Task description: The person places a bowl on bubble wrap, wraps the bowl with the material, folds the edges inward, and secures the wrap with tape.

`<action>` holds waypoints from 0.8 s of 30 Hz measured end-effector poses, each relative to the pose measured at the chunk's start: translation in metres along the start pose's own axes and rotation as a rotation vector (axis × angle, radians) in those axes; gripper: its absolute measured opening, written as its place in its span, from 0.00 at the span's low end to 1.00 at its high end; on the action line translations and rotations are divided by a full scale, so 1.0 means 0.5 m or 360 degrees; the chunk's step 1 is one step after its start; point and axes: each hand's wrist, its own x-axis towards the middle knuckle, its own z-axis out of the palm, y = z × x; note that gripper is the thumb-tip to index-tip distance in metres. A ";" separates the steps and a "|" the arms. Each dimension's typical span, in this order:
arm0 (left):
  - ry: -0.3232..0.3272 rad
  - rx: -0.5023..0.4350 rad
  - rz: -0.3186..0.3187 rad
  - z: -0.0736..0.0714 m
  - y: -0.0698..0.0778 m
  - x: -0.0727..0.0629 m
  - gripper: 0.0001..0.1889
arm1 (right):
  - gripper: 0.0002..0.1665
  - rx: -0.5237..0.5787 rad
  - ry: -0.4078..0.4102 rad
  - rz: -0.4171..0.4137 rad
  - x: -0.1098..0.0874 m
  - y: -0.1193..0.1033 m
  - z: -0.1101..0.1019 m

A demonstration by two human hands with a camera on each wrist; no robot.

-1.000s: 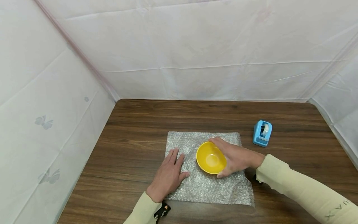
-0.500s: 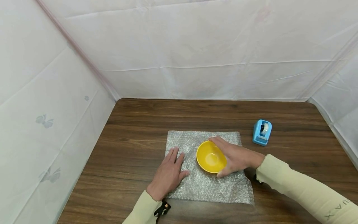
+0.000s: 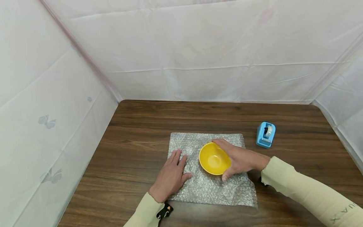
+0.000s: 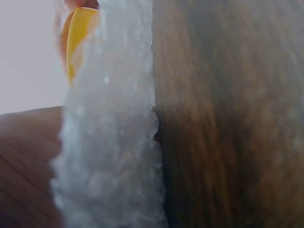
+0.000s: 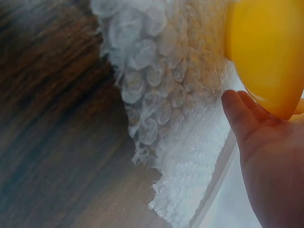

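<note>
A yellow bowl [image 3: 214, 159] stands upright on a sheet of bubble wrap [image 3: 211, 192], its hollow facing up. My right hand [image 3: 238, 157] curves round the bowl's right side, fingers at the far rim and thumb near the front. In the right wrist view the thumb [image 5: 240, 114] sits low beside the bowl [image 5: 268, 52]; the other fingers are partly hidden behind it. My left hand [image 3: 170, 176] lies flat with spread fingers on the left part of the wrap. The left wrist view shows the wrap's edge [image 4: 114, 142] close up, with a bit of the bowl [image 4: 78, 33] beyond.
A blue tape dispenser [image 3: 265, 135] with a roll of tape stands right of the wrap on the dark wooden table [image 3: 136, 126]. Whitish sheeting [image 3: 181, 56] hangs behind the table and along both sides.
The right thumb has eased slightly away from the bowl's front, and a little more of the right rim shows. The left hand, bubble wrap and dispenser stay in place.
</note>
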 end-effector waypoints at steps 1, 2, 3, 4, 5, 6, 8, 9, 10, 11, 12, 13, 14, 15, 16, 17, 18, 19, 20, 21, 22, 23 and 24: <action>-0.0003 -0.0002 -0.0003 0.000 0.000 0.000 0.35 | 0.82 0.0005 0.0000 0.0004 -0.001 0.001 0.000; -0.0009 -0.0003 -0.0007 0.000 0.000 0.001 0.35 | 0.82 0.0011 -0.0002 0.0016 -0.002 0.001 -0.001; -0.0015 -0.0003 -0.0010 0.000 0.000 0.001 0.36 | 0.83 0.0007 -0.0001 0.0022 -0.003 0.002 -0.001; -0.0019 -0.0003 -0.0013 0.000 0.000 0.001 0.36 | 0.83 0.0003 -0.0001 0.0029 -0.005 0.002 -0.002; -0.0023 -0.0003 -0.0015 0.001 0.000 0.001 0.36 | 0.83 0.0005 0.0001 0.0040 -0.006 0.002 -0.002; -0.0026 -0.0001 -0.0016 0.001 0.000 0.001 0.36 | 0.83 0.0002 0.0004 0.0051 -0.007 0.002 -0.002; -0.0027 -0.0002 -0.0017 0.001 0.000 0.001 0.36 | 0.83 -0.0003 0.0007 0.0066 -0.009 0.002 -0.003; -0.0026 -0.0003 -0.0017 0.001 0.000 0.001 0.36 | 0.83 -0.0006 0.0011 0.0069 -0.009 0.002 -0.003; -0.0024 -0.0004 -0.0016 0.001 0.000 0.001 0.36 | 0.82 -0.0005 0.0012 0.0074 -0.010 0.002 -0.003; -0.0021 -0.0004 -0.0015 0.001 0.000 0.001 0.36 | 0.82 -0.0004 0.0014 0.0077 -0.010 0.001 -0.004; -0.0018 -0.0005 -0.0014 0.001 0.000 0.001 0.36 | 0.82 -0.0010 0.0016 0.0073 -0.011 0.002 -0.004; -0.0014 -0.0004 -0.0012 0.000 0.000 0.000 0.36 | 0.82 -0.0015 0.0020 0.0066 -0.012 0.002 -0.005; -0.0010 -0.0002 -0.0009 0.000 0.001 0.000 0.36 | 0.82 -0.0023 0.0026 0.0059 -0.013 0.002 -0.005; -0.0007 0.0000 -0.0007 0.000 0.001 0.000 0.36 | 0.82 -0.0032 0.0031 0.0050 -0.014 0.003 -0.006; -0.0005 0.0002 -0.0005 0.000 0.001 0.000 0.36 | 0.82 -0.0034 0.0034 0.0043 -0.015 0.003 -0.007; -0.0003 0.0002 -0.0005 0.000 0.001 0.000 0.36 | 0.82 -0.0042 0.0039 0.0031 -0.016 0.004 -0.007; -0.0002 0.0001 -0.0005 0.000 0.001 0.000 0.36 | 0.82 -0.0045 0.0044 0.0018 -0.016 0.005 -0.007; -0.0001 0.0000 -0.0005 0.000 0.001 0.000 0.36 | 0.82 -0.0049 0.0049 0.0007 -0.016 0.006 -0.007; -0.0003 -0.0002 -0.0006 -0.001 0.001 0.000 0.36 | 0.82 -0.0054 0.0053 -0.0002 -0.017 0.007 -0.007; -0.0004 -0.0005 -0.0007 -0.001 0.001 0.000 0.36 | 0.82 -0.0056 0.0057 -0.0005 -0.018 0.007 -0.007; -0.0005 -0.0008 -0.0008 -0.001 0.002 0.001 0.36 | 0.81 -0.0053 0.0062 -0.0007 -0.019 0.008 -0.008; -0.0005 -0.0011 -0.0009 -0.001 0.002 0.001 0.35 | 0.81 -0.0052 0.0070 -0.0013 -0.020 0.009 -0.008; -0.0006 -0.0012 -0.0009 -0.002 0.002 0.001 0.35 | 0.81 -0.0043 0.0076 -0.0015 -0.022 0.009 -0.009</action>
